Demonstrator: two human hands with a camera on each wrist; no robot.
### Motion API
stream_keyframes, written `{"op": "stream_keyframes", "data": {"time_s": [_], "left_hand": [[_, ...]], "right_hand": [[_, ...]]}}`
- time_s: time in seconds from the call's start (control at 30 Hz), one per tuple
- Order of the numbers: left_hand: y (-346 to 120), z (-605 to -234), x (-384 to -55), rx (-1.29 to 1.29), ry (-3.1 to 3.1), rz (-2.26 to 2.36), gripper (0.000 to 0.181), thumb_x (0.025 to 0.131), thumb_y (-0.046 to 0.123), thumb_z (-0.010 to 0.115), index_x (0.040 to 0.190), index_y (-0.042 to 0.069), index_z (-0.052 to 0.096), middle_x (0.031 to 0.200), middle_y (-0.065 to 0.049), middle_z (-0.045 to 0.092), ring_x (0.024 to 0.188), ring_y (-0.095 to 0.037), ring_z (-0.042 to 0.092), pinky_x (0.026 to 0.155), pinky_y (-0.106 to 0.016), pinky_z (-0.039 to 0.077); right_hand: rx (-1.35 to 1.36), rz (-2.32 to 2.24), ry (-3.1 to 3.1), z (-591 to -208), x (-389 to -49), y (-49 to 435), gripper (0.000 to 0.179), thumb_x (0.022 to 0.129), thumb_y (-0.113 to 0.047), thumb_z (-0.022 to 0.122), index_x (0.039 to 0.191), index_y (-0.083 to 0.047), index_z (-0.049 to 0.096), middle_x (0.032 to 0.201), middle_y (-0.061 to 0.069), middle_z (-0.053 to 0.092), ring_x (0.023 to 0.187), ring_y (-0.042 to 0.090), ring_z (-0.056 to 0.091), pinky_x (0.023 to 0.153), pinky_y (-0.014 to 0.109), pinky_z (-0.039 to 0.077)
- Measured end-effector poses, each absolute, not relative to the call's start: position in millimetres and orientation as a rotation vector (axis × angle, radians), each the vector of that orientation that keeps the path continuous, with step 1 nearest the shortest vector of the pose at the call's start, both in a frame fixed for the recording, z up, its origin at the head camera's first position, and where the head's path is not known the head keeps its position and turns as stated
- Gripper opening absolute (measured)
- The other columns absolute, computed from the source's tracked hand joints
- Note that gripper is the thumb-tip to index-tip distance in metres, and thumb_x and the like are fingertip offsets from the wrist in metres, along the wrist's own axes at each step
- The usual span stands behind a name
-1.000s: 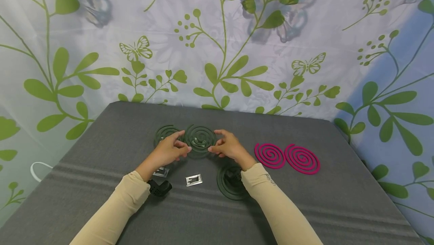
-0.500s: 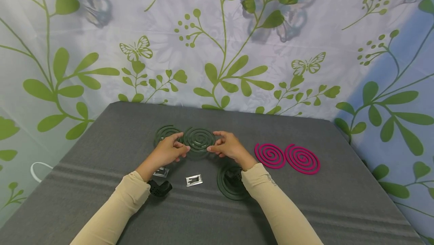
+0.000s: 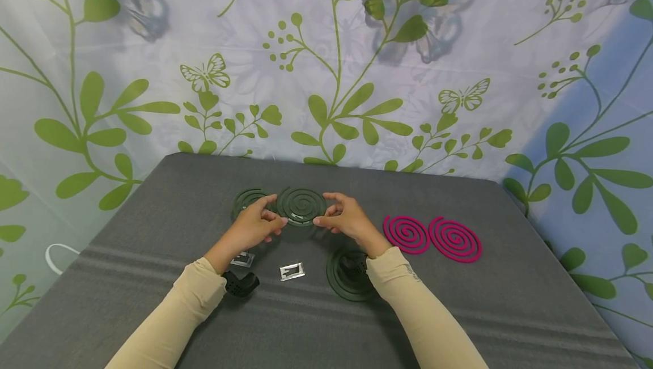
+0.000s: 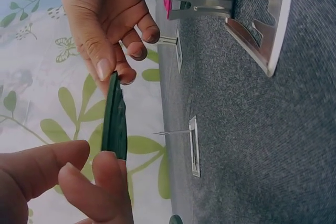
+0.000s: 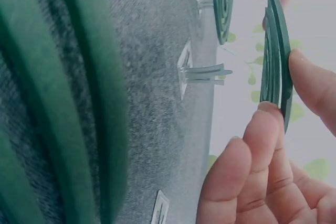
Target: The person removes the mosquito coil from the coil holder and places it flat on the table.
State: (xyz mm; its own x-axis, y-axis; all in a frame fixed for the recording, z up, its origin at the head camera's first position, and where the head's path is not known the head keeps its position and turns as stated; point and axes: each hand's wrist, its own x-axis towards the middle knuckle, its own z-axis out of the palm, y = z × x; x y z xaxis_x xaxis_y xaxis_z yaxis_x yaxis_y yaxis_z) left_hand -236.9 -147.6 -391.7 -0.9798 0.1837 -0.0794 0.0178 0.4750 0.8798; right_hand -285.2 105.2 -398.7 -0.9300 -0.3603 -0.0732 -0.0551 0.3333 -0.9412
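Observation:
A dark green mosquito coil [image 3: 304,203] is held level between both hands, above the table. My left hand [image 3: 257,221] pinches its left edge between thumb and fingers. My right hand [image 3: 348,223] pinches the right edge the same way. Both wrist views show the coil [image 4: 114,119] edge-on, clear of the tabletop. Beneath it, glints of a metal coil stand [image 3: 300,221] show through the gaps. In the right wrist view, a stand [image 5: 184,74] has its prongs bent upright. Another green coil [image 3: 248,196], partly hidden by my left hand, sits on a stand at the left.
Two pink coils [image 3: 406,234] lie at the right. A third green coil [image 3: 336,281] is under my right forearm. Metal stands [image 3: 292,271] stand in front, one partly behind my left wrist. A grey cloth covers the table [image 3: 301,329]; a leaf-patterned curtain [image 3: 285,74] hangs behind.
The held coil dips slightly to the left, then comes back up and right with both hands. Its tilt shifts, and the stand beneath shows nearer its front edge. Both hands keep their pinch.

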Motion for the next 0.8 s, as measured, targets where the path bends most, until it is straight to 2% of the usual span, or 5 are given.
{"op": "stream_keyframes", "data": {"time_s": [0.17, 0.33, 0.53, 0.63, 0.8], "left_hand": [[-145.8, -390.3, -237.2, 0.189, 2.563, 1.549, 0.081, 0.105, 0.016, 0.074, 0.168, -0.005, 0.027, 0.104, -0.019, 0.076, 0.067, -0.016, 0.063, 0.068, -0.035, 0.056], [-144.9, -387.5, -235.5, 0.234, 2.539, 1.607, 0.085, 0.103, 0.015, 0.076, 0.169, -0.004, 0.026, 0.1, -0.013, 0.075, 0.071, -0.025, 0.068, 0.067, -0.036, 0.057], [-142.5, -383.9, -232.9, 0.287, 2.509, 1.635, 0.086, 0.103, 0.015, 0.076, 0.17, -0.002, 0.024, 0.103, -0.014, 0.075, 0.077, -0.034, 0.069, 0.07, -0.044, 0.058], [-141.9, -382.6, -232.0, 0.312, 2.498, 1.642, 0.085, 0.104, 0.015, 0.074, 0.17, 0.0, 0.024, 0.104, -0.013, 0.075, 0.084, -0.04, 0.07, 0.071, -0.045, 0.058], [-140.0, -380.1, -229.6, 0.362, 2.481, 1.647, 0.083, 0.105, 0.015, 0.073, 0.171, 0.002, 0.024, 0.105, -0.021, 0.075, 0.09, -0.046, 0.069, 0.066, -0.039, 0.056]], "right_hand": [[-0.391, -1.658, 2.328, -394.8, -281.6, 108.6, 0.074, 0.095, -0.005, 0.084, 0.16, 0.002, 0.048, 0.089, 0.003, 0.073, 0.077, 0.019, 0.066, 0.071, 0.031, 0.056], [-0.43, -1.686, 2.298, -391.6, -278.8, 113.9, 0.074, 0.095, -0.005, 0.083, 0.161, 0.0, 0.047, 0.09, 0.001, 0.072, 0.085, 0.033, 0.068, 0.076, 0.035, 0.057], [-0.48, -1.713, 2.234, -390.8, -276.8, 122.7, 0.077, 0.097, -0.005, 0.081, 0.164, 0.0, 0.043, 0.09, 0.0, 0.07, 0.084, 0.025, 0.066, 0.08, 0.037, 0.057], [-0.493, -1.727, 2.2, -391.9, -276.5, 127.4, 0.078, 0.097, -0.004, 0.08, 0.165, -0.001, 0.041, 0.09, 0.0, 0.069, 0.087, 0.03, 0.067, 0.08, 0.034, 0.056], [-0.496, -1.749, 2.169, -389.7, -272.7, 133.1, 0.08, 0.097, -0.004, 0.08, 0.166, -0.002, 0.04, 0.089, 0.0, 0.068, 0.088, 0.029, 0.069, 0.078, 0.033, 0.056]]}}
